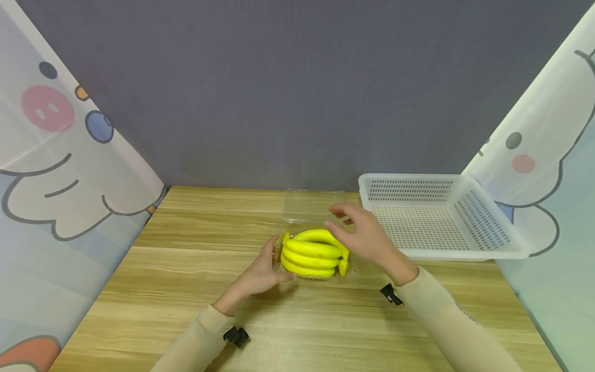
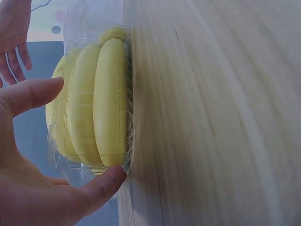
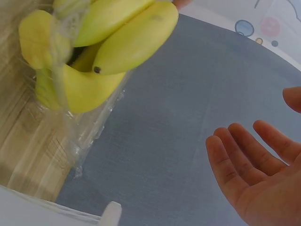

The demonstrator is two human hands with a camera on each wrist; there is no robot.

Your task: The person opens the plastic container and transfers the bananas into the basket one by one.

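Observation:
A bunch of yellow bananas (image 1: 311,256) lies in a clear plastic clamshell box (image 2: 70,101), whose transparent lid (image 1: 313,205) is raised at the back. My left hand (image 1: 262,268) rests at the box's left end, thumb along the front and fingers along the left side. In the left wrist view, thumb and finger are spread wide, one fingertip (image 2: 113,176) at the box's lower corner. Over the box's right back part hovers my right hand (image 1: 360,232), fingers loosely bent with nothing in them. The right wrist view shows its palm and fingers (image 3: 235,160) apart from the bananas.
A white perforated plastic basket (image 1: 502,253) stands at the back right, beside the right forearm. The wooden table (image 1: 186,258) meets a grey panel (image 1: 279,103) behind it. Cartoon-printed sheets (image 1: 42,170) hang on both sides. Each sleeve carries a small black clip (image 1: 237,337).

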